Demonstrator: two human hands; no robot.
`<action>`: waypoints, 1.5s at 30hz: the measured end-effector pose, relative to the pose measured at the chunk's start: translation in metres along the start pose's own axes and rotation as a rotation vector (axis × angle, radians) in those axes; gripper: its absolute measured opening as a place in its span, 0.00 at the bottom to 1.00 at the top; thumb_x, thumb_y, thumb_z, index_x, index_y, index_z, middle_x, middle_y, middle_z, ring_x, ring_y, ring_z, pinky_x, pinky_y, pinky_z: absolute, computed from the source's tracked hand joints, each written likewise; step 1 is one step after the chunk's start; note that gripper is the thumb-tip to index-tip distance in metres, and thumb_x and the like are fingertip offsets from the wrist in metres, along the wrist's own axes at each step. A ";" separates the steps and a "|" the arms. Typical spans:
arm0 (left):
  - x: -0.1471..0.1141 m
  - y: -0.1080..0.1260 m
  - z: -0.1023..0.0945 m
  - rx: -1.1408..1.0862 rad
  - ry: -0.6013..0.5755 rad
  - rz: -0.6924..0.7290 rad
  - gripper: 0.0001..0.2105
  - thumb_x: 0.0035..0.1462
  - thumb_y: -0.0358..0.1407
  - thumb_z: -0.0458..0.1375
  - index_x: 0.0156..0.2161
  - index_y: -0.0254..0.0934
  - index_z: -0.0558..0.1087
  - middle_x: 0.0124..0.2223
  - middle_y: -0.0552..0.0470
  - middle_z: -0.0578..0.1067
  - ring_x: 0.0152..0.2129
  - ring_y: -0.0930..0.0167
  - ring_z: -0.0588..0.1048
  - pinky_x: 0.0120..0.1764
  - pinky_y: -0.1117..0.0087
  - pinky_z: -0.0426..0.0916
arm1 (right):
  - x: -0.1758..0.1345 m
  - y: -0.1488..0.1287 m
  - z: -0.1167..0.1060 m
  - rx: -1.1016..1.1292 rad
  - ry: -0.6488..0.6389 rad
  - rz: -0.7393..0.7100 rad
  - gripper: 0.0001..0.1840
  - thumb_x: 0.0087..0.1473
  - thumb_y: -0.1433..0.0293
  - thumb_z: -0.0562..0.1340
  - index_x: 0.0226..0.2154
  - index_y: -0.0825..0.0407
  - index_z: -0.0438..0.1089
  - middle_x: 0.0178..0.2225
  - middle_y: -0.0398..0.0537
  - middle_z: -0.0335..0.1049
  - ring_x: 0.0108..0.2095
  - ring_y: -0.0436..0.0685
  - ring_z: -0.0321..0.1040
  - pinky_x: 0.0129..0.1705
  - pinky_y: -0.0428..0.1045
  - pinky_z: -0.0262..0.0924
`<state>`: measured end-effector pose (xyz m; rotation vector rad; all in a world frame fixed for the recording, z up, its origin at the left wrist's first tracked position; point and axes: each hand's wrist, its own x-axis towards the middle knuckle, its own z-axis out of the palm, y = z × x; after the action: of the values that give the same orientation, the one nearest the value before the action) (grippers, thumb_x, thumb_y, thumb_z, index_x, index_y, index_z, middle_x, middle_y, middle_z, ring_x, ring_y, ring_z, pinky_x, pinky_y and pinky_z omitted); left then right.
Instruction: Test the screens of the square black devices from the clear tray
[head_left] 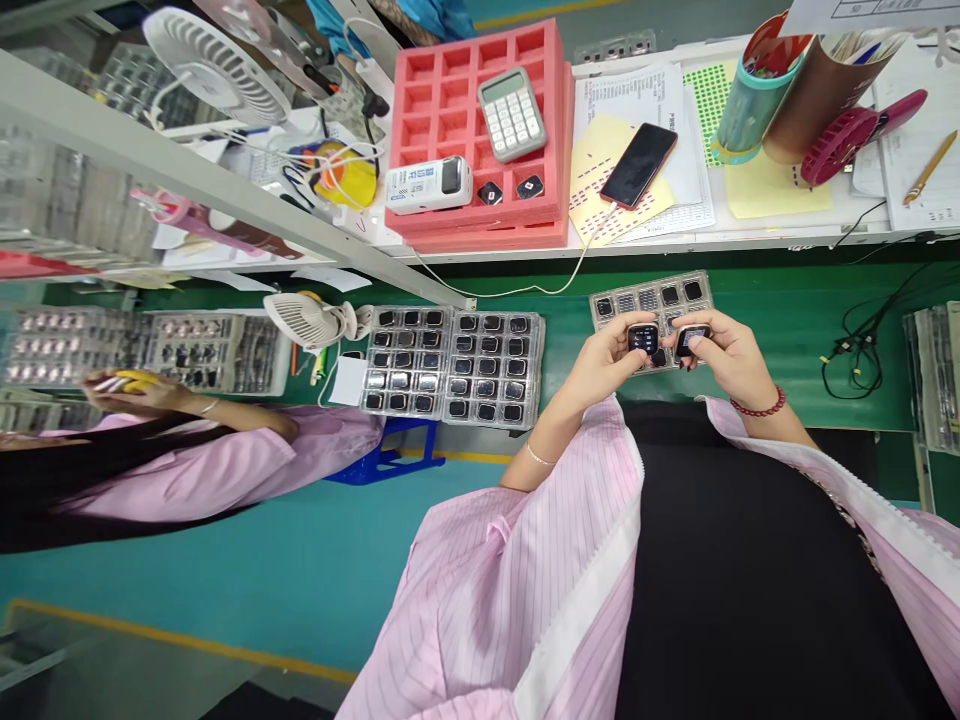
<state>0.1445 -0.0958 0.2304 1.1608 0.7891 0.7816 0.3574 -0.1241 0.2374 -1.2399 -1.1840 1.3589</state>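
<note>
Printed sheet [630,95] under the phone — rows of text, too small to make out. Calculator [512,112] keys — marks blurred. White device [429,185] carries a label, unreadable. Top-right paper [862,12] — digits indistinct. Nothing legible.

Glossy black watch face [643,338], clear shiny plastic tray [651,300], matt pink foam tray [480,120]
</note>
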 end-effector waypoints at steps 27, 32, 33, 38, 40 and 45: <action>-0.005 -0.002 -0.002 0.058 -0.022 0.082 0.28 0.62 0.45 0.65 0.63 0.38 0.67 0.52 0.42 0.80 0.47 0.64 0.80 0.48 0.63 0.77 | -0.001 0.007 0.002 0.045 -0.022 -0.068 0.11 0.59 0.67 0.67 0.45 0.50 0.77 0.34 0.46 0.82 0.24 0.51 0.76 0.27 0.46 0.72; -0.006 -0.002 -0.002 0.057 -0.022 0.077 0.28 0.62 0.45 0.65 0.63 0.39 0.67 0.52 0.42 0.79 0.49 0.62 0.80 0.49 0.62 0.77 | -0.002 0.007 0.002 0.041 -0.012 -0.069 0.14 0.59 0.60 0.69 0.44 0.50 0.76 0.34 0.47 0.82 0.24 0.51 0.75 0.27 0.47 0.71; -0.006 -0.002 -0.002 0.056 -0.021 0.075 0.27 0.62 0.45 0.65 0.62 0.39 0.67 0.52 0.42 0.79 0.49 0.62 0.80 0.49 0.62 0.77 | -0.002 0.007 0.002 0.047 -0.010 -0.071 0.16 0.60 0.56 0.69 0.43 0.51 0.77 0.33 0.47 0.82 0.23 0.51 0.74 0.26 0.47 0.71; -0.006 -0.001 -0.001 0.048 -0.021 0.066 0.27 0.60 0.44 0.67 0.61 0.38 0.68 0.52 0.43 0.79 0.50 0.62 0.79 0.49 0.63 0.77 | -0.002 0.009 0.003 0.013 0.016 -0.095 0.19 0.62 0.52 0.67 0.42 0.50 0.76 0.31 0.48 0.79 0.24 0.52 0.72 0.25 0.47 0.69; -0.006 -0.001 -0.001 0.056 -0.012 0.059 0.27 0.59 0.44 0.67 0.60 0.39 0.69 0.52 0.44 0.79 0.50 0.62 0.79 0.48 0.64 0.77 | -0.002 0.010 0.003 -0.020 0.011 -0.107 0.17 0.58 0.61 0.70 0.48 0.48 0.74 0.35 0.47 0.79 0.29 0.55 0.74 0.27 0.48 0.70; -0.005 -0.001 0.000 0.093 0.024 0.044 0.28 0.56 0.45 0.70 0.58 0.38 0.70 0.48 0.45 0.80 0.46 0.64 0.80 0.48 0.66 0.76 | -0.003 0.010 -0.001 -0.016 -0.090 -0.098 0.26 0.53 0.72 0.66 0.56 0.45 0.72 0.42 0.47 0.80 0.34 0.56 0.76 0.32 0.50 0.74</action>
<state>0.1419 -0.1001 0.2301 1.2575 0.8298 0.8030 0.3582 -0.1286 0.2277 -1.1268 -1.3038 1.3461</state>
